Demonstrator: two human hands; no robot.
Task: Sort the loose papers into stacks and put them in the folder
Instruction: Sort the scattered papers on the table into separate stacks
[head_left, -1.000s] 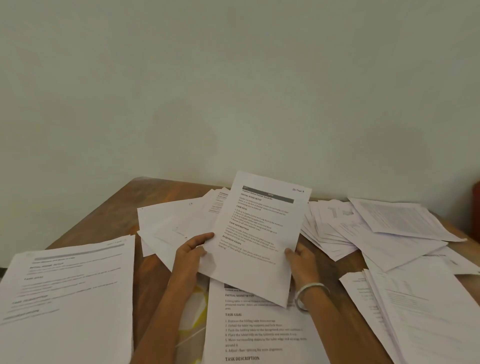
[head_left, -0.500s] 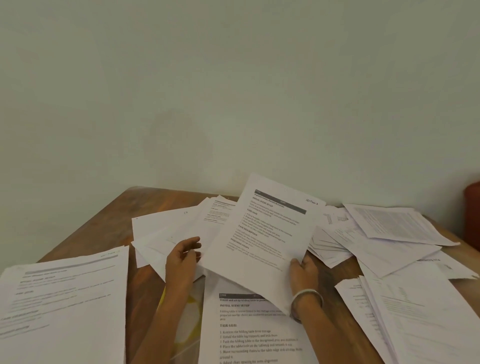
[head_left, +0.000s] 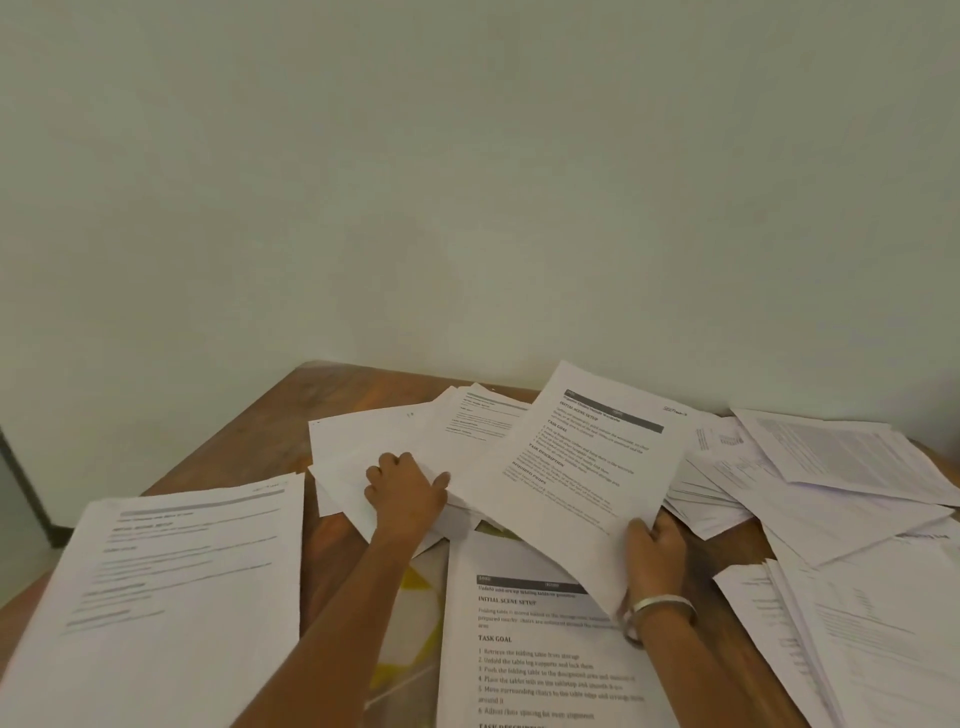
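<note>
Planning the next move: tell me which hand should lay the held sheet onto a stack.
Right. The right hand already grips the printed sheet at its lower corner, lifted over the table. The left hand rests on the fanned papers, so it would probably have to let go first.
</note>
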